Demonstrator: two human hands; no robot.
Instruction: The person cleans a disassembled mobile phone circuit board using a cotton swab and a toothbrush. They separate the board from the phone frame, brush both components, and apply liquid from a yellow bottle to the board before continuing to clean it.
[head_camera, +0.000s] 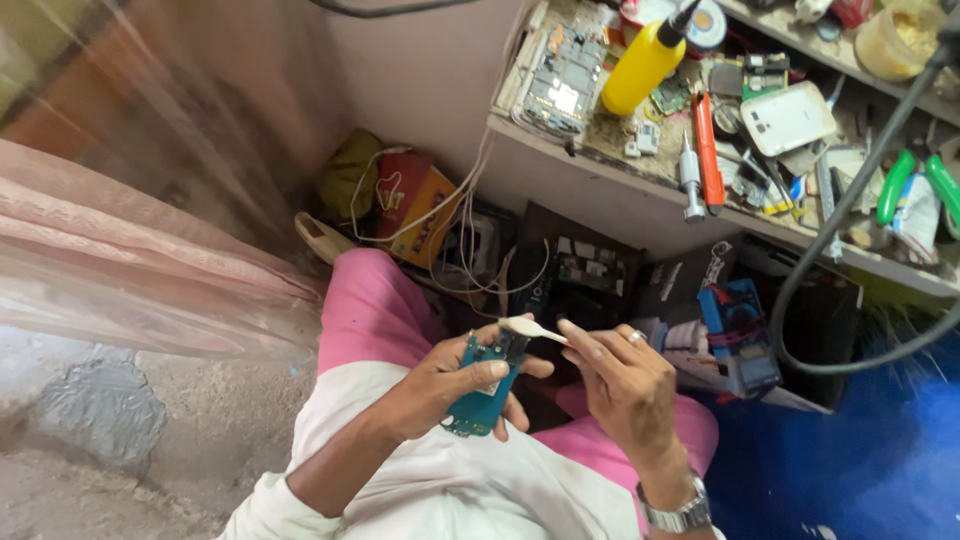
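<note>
— While the left hand (440, 385) is clamped around that teal circuit board (482, 392), where does the board sit?

— Over the lap in pink trousers (375, 305), thumb pressed across its face.

— And the right hand (622, 385)?

— Fingers pinched on a small white brush (532, 329) — its tip meets the board's top edge. A yellow bottle (645, 62) stands on the cluttered workbench (610, 190) above.

Yellow squeeze bottle (642, 66), white phone (788, 117) (face down), green-handled pliers (918, 185) on shelf (560, 160)
</note>
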